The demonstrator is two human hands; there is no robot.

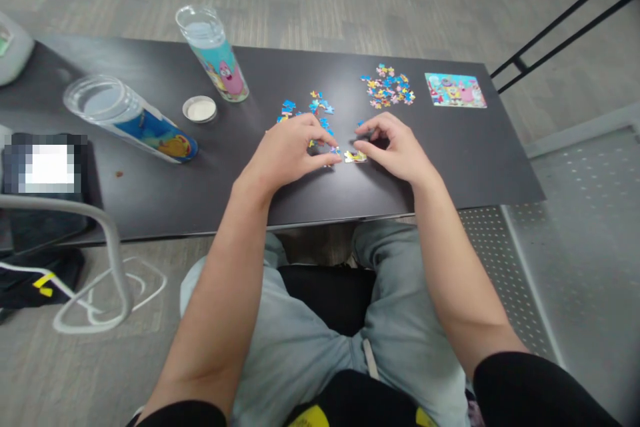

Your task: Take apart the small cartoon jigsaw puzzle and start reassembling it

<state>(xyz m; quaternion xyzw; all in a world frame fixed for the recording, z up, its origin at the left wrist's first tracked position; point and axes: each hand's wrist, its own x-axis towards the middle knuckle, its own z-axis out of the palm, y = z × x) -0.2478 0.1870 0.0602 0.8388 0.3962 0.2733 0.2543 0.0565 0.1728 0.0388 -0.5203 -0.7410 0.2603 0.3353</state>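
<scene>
My left hand [293, 150] is curled low over the table, thumb and index finger closed around small joined jigsaw puzzle pieces [336, 151]. Its palm hides part of the blue and yellow pieces [320, 107] behind it. Just to the right, a yellow and white puzzle piece [355, 157] lies flat, close below the thumb of my right hand [393, 145]. That hand's thumb and index finger are apart, with nothing visible between them. A small blue piece [360, 125] shows by its index fingertip.
A pile of loose pieces [387, 88] and a cartoon picture card [456, 91] lie at the back right. Two clear-topped cartoon tubes [220, 57] [145, 123] and a round lid [199, 109] are on the left of the dark table [320, 203]. A white cable [113, 247] hangs lower left.
</scene>
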